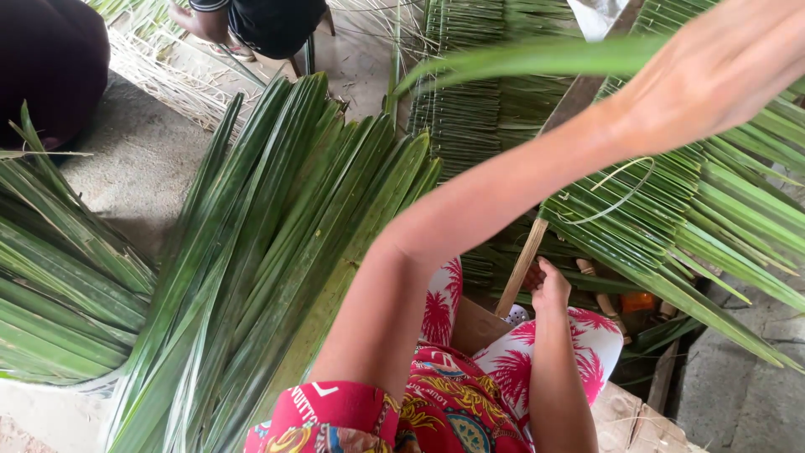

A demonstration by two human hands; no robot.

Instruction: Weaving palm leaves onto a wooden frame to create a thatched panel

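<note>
My left arm crosses up to the top right, where my left hand (pixel 721 71) holds a long green palm leaf (pixel 520 59) that stretches leftward in the air. Below it, a panel of folded palm leaves (pixel 713 218) hangs along a slanted wooden stick (pixel 524 264), with a thin pale strip (pixel 620 197) looped over it. My right hand (pixel 549 289) sits low beside the stick's near end with fingers curled; what it grips is hidden. My lap is covered by red and white patterned cloth (pixel 444 403).
A big fan of loose palm leaves (pixel 277 252) lies on the concrete floor at the left, with another bundle (pixel 59 294) further left. Finished leaf panels (pixel 470 92) are stacked behind. Another person's foot (pixel 201 21) and a stool show at the top. A wooden board (pixel 637 419) lies at the lower right.
</note>
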